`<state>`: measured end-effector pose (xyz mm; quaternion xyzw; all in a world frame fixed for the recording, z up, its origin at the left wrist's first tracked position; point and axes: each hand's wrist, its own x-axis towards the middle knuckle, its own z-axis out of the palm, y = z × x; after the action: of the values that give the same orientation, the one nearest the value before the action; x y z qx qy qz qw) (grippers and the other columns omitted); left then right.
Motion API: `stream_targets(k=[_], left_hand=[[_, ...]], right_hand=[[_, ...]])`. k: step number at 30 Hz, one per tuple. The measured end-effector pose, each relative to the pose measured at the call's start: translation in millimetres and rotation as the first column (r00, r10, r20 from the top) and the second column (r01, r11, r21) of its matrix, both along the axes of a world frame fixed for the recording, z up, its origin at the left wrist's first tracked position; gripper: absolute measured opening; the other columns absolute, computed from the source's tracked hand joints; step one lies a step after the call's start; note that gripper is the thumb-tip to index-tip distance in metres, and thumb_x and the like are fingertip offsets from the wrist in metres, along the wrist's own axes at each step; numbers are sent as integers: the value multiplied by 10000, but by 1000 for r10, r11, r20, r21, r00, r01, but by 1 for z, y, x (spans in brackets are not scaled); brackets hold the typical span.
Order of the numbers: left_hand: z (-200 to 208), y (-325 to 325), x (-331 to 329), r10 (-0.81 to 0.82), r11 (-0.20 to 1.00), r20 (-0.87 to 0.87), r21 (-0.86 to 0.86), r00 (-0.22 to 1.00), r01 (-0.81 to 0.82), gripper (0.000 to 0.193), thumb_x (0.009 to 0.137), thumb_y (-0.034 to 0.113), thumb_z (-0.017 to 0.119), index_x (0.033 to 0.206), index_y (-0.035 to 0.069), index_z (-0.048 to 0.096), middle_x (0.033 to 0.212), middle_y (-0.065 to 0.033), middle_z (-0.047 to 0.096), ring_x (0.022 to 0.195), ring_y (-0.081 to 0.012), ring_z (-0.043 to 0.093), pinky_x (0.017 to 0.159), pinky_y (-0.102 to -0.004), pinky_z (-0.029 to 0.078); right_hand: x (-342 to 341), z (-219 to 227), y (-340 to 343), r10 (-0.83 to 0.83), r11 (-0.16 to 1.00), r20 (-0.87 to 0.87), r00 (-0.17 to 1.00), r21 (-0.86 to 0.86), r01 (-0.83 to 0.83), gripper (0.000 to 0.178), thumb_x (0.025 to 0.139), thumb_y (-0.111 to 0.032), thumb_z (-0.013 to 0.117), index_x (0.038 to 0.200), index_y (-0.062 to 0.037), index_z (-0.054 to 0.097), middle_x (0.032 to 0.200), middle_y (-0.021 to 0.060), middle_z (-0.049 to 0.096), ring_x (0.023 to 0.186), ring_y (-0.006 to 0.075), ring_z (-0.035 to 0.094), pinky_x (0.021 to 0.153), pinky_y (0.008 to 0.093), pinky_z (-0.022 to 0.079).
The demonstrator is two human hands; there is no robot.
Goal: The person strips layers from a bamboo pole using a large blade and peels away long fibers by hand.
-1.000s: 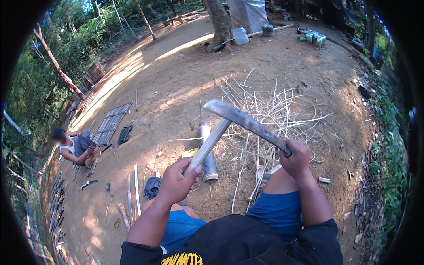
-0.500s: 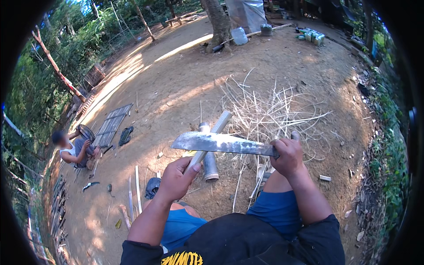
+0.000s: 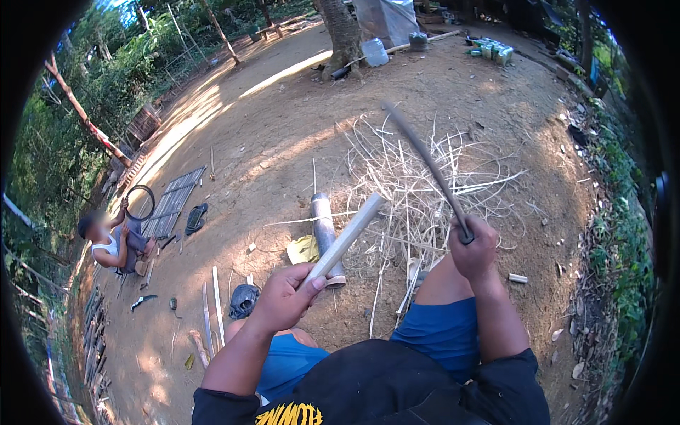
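My left hand is closed round the lower end of a pale strip of split bamboo, which slants up to the right in front of me. In my right hand is the handle of a machete. Its blade is raised and seen nearly edge-on, pointing up and to the left, apart from the strip. Below and behind the strip lies a thick grey bamboo tube on the ground. A yellow cloth or bag is beside the tube.
A heap of thin shavings spreads over the dirt ahead. At the left, another person sits holding a dark ring near a slatted bamboo panel. A short bamboo piece lies right of my knee. A tree trunk stands at the back.
The machete has lifted off the bamboo strip, swinging up and right and turning edge-on. My left hand still holds the strip. The other person has raised the dark ring.
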<state>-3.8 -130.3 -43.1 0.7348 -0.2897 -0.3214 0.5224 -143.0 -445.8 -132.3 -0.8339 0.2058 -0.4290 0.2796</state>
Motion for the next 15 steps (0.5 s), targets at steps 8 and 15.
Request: stream_targets(k=[8, 15], left_hand=[[0, -5, 4, 59, 998, -24, -19, 998, -59, 368, 940, 310, 617, 1059, -38, 628, 621, 25, 493, 451, -20, 399, 410, -177, 324], [5, -6, 3, 40, 999, -30, 13, 999, -39, 339, 956, 306, 598, 1077, -6, 648, 614, 46, 485, 465, -14, 408, 429, -188, 330]], right_hand=[[6, 19, 25, 154, 902, -83, 985, -395, -175, 229, 600, -98, 698, 827, -103, 674, 720, 69, 626, 680, 269, 633, 647, 380, 495], [12, 27, 23, 135, 888, -39, 990, -439, -139, 145, 650, -136, 715, 773, -127, 640, 658, 36, 599, 649, 232, 632, 705, 354, 445]])
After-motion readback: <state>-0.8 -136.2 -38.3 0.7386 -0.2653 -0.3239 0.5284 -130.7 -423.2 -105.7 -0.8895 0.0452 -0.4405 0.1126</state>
